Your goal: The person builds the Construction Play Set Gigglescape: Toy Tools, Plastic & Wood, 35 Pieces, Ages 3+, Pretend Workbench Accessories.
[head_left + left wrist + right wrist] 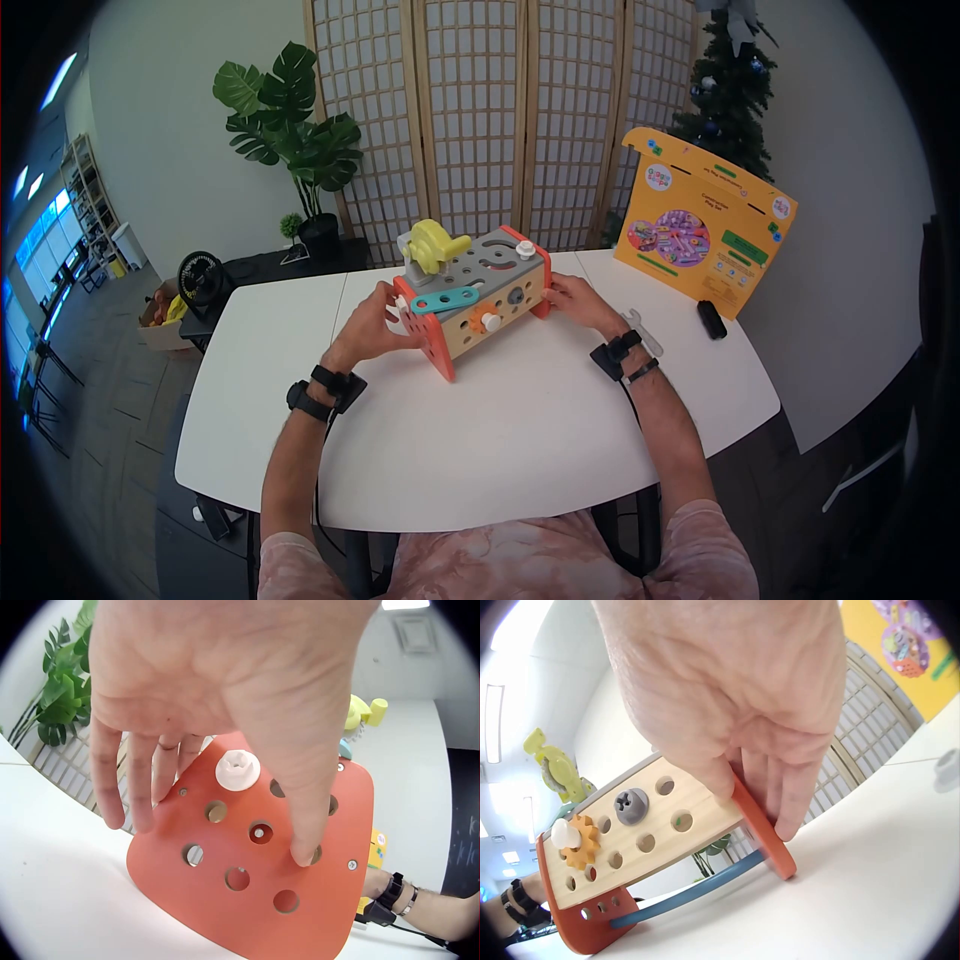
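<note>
A toy workbench (465, 345) stands at an angle on the table between both hands. It has a wooden front, grey top and red end panels. On top are a yellow toy saw (435, 247), a teal strip (445, 300) with holes and a white knob (525, 250). In the right wrist view, an orange gear (589, 851) and a grey bolt (632, 806) sit in the front. My left hand (370, 325) spreads over the left panel (255, 915), thumb touching its face. My right hand (585, 305) grips the right panel (769, 840), thumb in front, fingers behind.
On the white table (480, 450), a grey toy wrench (643, 335) lies by my right wrist. Right of it is a small black object (712, 320). An upright yellow box (690, 220) stands at the back right. A potted plant (318, 235) is behind the table at the left.
</note>
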Tool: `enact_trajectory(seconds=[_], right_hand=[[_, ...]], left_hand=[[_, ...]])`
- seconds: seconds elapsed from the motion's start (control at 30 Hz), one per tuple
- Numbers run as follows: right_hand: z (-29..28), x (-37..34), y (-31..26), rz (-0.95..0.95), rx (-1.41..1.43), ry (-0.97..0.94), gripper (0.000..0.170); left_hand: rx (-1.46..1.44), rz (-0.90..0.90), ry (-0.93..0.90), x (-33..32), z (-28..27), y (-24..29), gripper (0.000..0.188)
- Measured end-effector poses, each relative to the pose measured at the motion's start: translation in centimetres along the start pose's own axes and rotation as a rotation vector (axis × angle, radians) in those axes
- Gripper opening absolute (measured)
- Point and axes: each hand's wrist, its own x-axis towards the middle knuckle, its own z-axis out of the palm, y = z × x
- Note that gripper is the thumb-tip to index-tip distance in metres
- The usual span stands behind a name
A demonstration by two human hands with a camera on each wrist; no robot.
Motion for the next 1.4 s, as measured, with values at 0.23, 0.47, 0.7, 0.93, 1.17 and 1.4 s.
enact_trajectory(seconds=[0.23, 0.47, 0.7, 0.93, 1.17, 1.4], right_hand=[[-0.2, 0.2, -0.1, -0.012, -0.032, -0.005, 0.04], [-0.2, 0.6, 0.5, -0.008, -0.037, 0.0, 0.038], [-0.3, 1.0, 0.7, -0.025, -0.038, -0.007, 0.038], [-0.3, 1.5, 1.6, -0.025, 0.011, -0.007, 0.04], [-0.4, 1.5, 1.5, -0.014, 0.044, -0.021, 0.041], [-0.5, 1.6, 1.6, -0.014, 0.003, -0.021, 0.042]], left_hand=[[0.003, -0.022, -0.005, 0.0, 0.2, 0.3, 0.096], [-0.036, 0.019, 0.016, 0.1, 0.5, 0.1, 0.096], [-0.023, -0.01, 0.008, -0.4, 0.6, 0.9, 0.091], [-0.02, 0.021, 0.063, -0.4, 1.0, 0.6, 0.09], [-0.054, 0.027, 0.046, -0.5, 0.8, 1.0, 0.091], [-0.059, -0.002, 0.022, -0.5, 0.7, 1.1, 0.094]])
